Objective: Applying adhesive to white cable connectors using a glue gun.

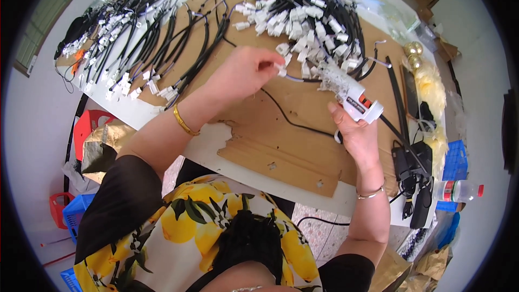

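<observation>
My left hand (244,73) pinches a small white plug connector (281,70) between thumb and fingertips, above the brown cardboard (259,130). A short lead runs from that connector toward the right, past the front of a glue gun. My right hand (357,136) is wrapped around the handle of this white glue gun (350,96), whose front end is smudged and points up and to the left. Just beyond its nozzle lies a big heap of black cables with white connectors (308,27). The nozzle tip is hard to make out against the heap.
Rows of black cables (186,43) lie at the table's left. On the right are a black power adapter (413,159), a plastic bottle (457,191) and a blue crate (455,162). A thin black cord (286,116) crosses the cardboard. Red containers (89,130) stand beside the table's left edge.
</observation>
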